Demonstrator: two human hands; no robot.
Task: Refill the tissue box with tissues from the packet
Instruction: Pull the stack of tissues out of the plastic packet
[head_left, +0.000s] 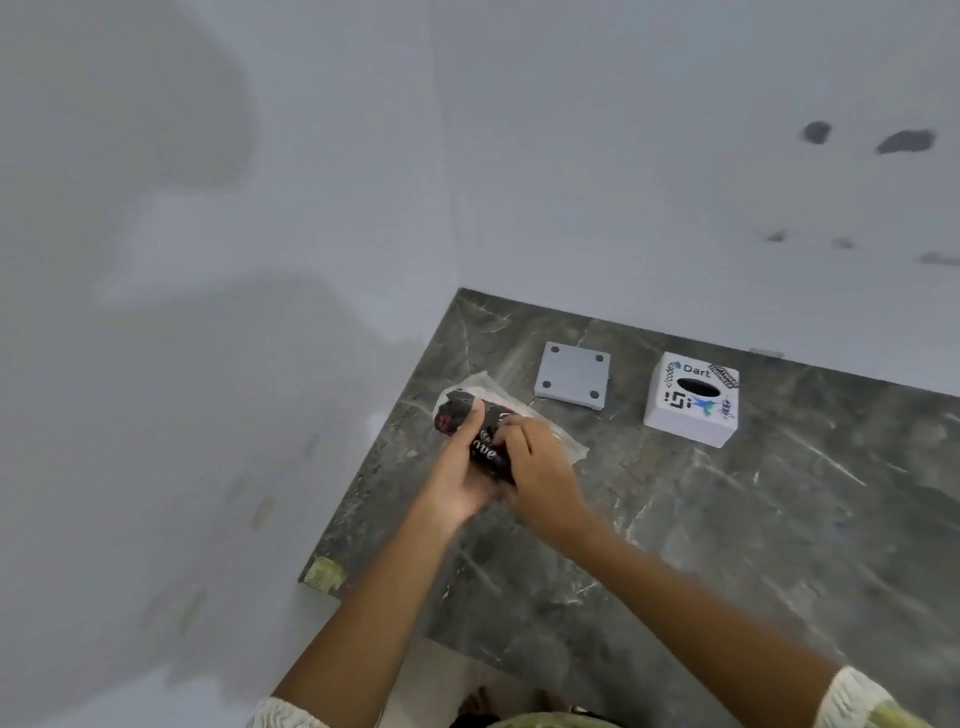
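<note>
Packet, long axis running away from the person, sits gripped in both the left hand and right hand, box well apart to the right.

The packet is mostly covered by the left hand and right hand, its lettering unreadable; motion blur smears the fingers. Inside the tissue box slot only darkness shows. Both sleeves are cut by the bottom edge
</note>
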